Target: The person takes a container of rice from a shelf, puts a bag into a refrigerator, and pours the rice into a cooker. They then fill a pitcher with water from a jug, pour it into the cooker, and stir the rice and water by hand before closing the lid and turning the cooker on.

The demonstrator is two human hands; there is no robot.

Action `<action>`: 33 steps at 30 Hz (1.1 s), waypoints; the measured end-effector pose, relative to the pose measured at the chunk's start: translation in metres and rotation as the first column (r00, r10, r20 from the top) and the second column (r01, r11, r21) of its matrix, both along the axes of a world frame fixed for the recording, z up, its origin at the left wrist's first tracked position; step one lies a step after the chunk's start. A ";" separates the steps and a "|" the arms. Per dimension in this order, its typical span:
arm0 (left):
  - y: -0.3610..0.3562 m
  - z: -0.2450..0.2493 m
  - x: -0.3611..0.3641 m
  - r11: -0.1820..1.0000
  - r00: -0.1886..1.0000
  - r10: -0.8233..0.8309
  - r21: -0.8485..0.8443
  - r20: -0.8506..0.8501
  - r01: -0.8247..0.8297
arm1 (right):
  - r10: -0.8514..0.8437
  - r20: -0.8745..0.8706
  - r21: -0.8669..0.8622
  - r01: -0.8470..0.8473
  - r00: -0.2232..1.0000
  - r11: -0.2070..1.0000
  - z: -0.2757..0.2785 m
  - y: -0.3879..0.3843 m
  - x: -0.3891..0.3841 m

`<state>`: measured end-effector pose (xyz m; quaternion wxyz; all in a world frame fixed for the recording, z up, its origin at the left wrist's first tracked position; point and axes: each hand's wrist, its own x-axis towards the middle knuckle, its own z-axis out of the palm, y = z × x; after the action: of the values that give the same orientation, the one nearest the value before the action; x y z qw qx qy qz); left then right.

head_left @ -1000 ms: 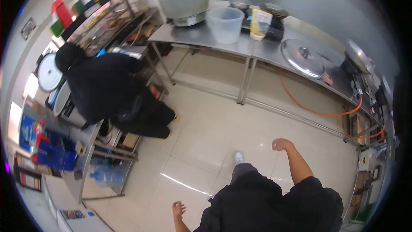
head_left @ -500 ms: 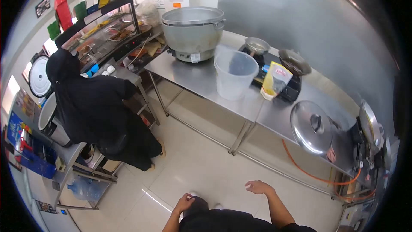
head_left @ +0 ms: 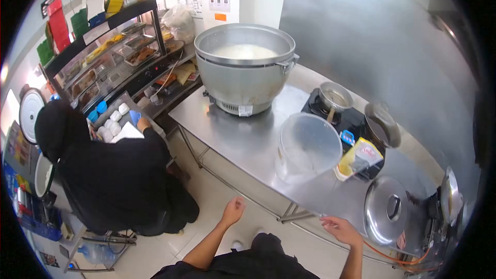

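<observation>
My left hand (head_left: pixel 234 211) is over the floor in front of the steel table (head_left: pixel 243 147), its fingers curled in and nothing visible in them. Beside the table's front edge, my right hand (head_left: pixel 342 229) has its fingers loosely extended and apart, holding nothing. A clear plastic bucket (head_left: pixel 309 147) stands on the table beyond my right hand. Behind and left of it is a large grey cooker (head_left: pixel 240 80), uncovered, with white contents and faint steam. A domed metal lid (head_left: pixel 380 212) lies to the right of my right hand.
A co-worker in black (head_left: pixel 111 175) stands at the left by a counter with white bundles (head_left: pixel 111 126) and blue cups. A glass food display (head_left: pixel 111 54) is behind. The stove holds a small pan (head_left: pixel 336 95), a wok (head_left: pixel 381 124) and a yellow pouch (head_left: pixel 360 159). An orange hose runs below.
The view has moved closer to the table, and the cooker's contents now show. My left hand has moved forward, away from my leg; my right hand is now near the table edge. The co-worker's hand has appeared.
</observation>
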<state>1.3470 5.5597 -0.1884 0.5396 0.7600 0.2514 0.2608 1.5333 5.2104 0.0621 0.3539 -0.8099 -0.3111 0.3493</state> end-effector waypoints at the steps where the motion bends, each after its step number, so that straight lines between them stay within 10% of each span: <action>1: 0.015 0.020 0.034 0.998 0.994 0.068 0.004 0.085 -0.068 | 0.003 -0.005 -0.001 -0.003 1.000 1.000 0.015 0.013 0.016; 10: 0.193 0.090 0.175 0.785 0.787 0.616 0.047 0.031 -0.617 | 0.360 0.370 0.076 -0.414 0.856 0.907 0.190 0.218 0.172; 18: 0.350 0.055 0.193 0.628 0.642 0.760 0.370 -0.104 -0.684 | 0.539 0.487 -0.084 -0.577 0.687 0.813 0.264 0.501 0.267; 33: 0.395 0.045 0.221 0.798 0.689 0.596 0.396 -0.413 -0.454 | 0.778 0.544 -0.583 -0.525 0.314 0.620 0.132 0.903 0.443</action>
<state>1.5677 5.9548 -0.1439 0.2474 0.7599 0.5587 0.2218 1.9765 6.1132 0.1937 -0.1136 -0.7175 -0.6747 0.1304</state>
